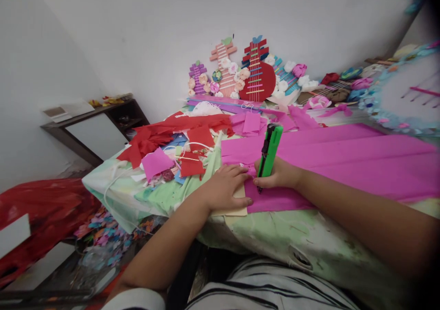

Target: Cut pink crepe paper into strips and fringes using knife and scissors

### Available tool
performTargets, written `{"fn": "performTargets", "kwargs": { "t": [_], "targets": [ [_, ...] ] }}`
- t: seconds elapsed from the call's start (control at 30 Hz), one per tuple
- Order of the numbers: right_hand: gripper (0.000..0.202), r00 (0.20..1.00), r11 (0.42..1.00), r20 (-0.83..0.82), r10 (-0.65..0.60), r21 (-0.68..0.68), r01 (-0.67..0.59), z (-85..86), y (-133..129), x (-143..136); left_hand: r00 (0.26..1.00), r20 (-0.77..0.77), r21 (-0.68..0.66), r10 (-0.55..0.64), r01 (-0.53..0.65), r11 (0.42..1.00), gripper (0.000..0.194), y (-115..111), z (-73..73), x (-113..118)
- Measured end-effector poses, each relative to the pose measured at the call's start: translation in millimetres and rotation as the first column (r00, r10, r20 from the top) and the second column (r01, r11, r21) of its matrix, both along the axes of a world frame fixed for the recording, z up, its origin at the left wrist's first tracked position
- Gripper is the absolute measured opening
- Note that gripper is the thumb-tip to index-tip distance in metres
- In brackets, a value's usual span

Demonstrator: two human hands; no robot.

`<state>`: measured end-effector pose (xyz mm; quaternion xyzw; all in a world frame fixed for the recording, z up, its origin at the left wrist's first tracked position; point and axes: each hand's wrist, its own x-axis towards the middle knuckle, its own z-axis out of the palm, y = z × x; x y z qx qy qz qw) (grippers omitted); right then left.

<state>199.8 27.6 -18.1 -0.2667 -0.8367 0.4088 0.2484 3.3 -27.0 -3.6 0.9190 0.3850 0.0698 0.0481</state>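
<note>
A large sheet of magenta crepe paper (347,163) covers the front right of the table. My left hand (225,186) lies flat with fingers stretched, pressing on the sheet's left end and on a cream card (239,202) beside it. In my closed right hand (283,174) is a green box cutter (272,152), held upright with its tip down at the crepe paper, just right of my left fingers. Whether the tip cuts into the paper I cannot tell.
Red crepe strips (151,138), a pink paper square (157,162) and white cord lie on the left of the table. Decorated guitar shapes (256,78) lean against the back wall. A low cabinet (96,131) stands left. Paper scraps (103,232) are heaped below.
</note>
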Motion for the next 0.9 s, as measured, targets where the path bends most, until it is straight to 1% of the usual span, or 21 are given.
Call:
{"fn": "performTargets", "kwargs": {
  "t": [0.17, 0.33, 0.5, 0.63, 0.8, 0.9],
  "targets": [
    [0.029, 0.998, 0.997, 0.004, -0.065, -0.036, 0.065, -0.2, -0.7, -0.9, 1.0, -0.002, 0.007, -0.001, 0.001, 1.0, 0.059, -0.7, 1.5, 0.1],
    [0.032, 0.996, 0.996, -0.013, -0.091, -0.001, 0.091, 0.5, 0.4, -0.9, 1.0, -0.004, 0.01, -0.006, 0.006, 1.0, 0.059, 0.1, 0.4, -0.6],
    [0.033, 0.996, 0.996, -0.04, -0.082, 0.035, 0.084, 2.3, 2.6, 0.4, 1.0, 0.0, 0.016, -0.013, 0.013, 1.0, 0.06, 1.2, -0.7, -1.0],
    [0.035, 0.995, 0.997, -0.069, -0.077, -0.019, 0.076, 3.4, 1.7, 1.6, 1.0, 0.008, 0.016, -0.012, 0.011, 1.0, 0.062, 1.0, -1.7, -1.5],
    [0.035, 0.999, 0.995, -0.046, -0.024, -0.102, 0.019, 3.8, 0.6, 1.3, 1.0, 0.012, -0.001, -0.006, 0.006, 1.0, 0.06, 0.3, -1.1, -1.9],
    [0.035, 0.999, 0.994, -0.038, -0.006, -0.113, 0.002, 3.4, 1.9, 1.0, 1.0, 0.015, -0.002, -0.006, 0.006, 1.0, 0.059, 0.4, -0.7, -1.7]
  ]
}}
